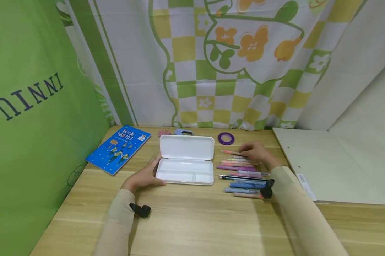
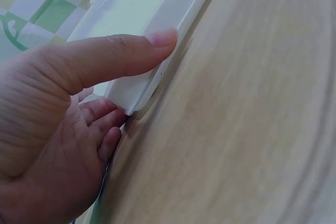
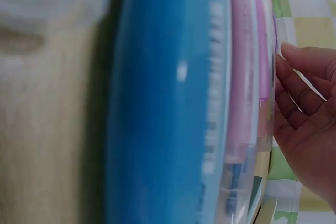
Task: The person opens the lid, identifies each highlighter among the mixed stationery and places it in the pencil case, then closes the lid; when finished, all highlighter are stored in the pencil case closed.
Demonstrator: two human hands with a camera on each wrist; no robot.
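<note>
A white pencil case (image 1: 184, 171) lies with its lid (image 1: 186, 147) raised, and its compartments hold nothing. My left hand (image 1: 146, 175) grips its left end; in the left wrist view the thumb (image 2: 131, 53) lies along the front edge and the fingers are at the end. To the right is a row of several pens (image 1: 243, 168). At the far end of that row my right hand (image 1: 258, 153) pinches a pale pen with an orange-pink part (image 1: 231, 152). In the right wrist view, nearer pens (image 3: 168, 98) hide the pinched pen.
A blue book (image 1: 119, 149) lies at the back left. Behind the case are a pink clip (image 1: 164, 133) and a light-blue object (image 1: 183, 132). A purple tape roll (image 1: 226, 138) lies behind the pens. A white board (image 1: 326, 163) covers the right side of the table, with a curtain behind.
</note>
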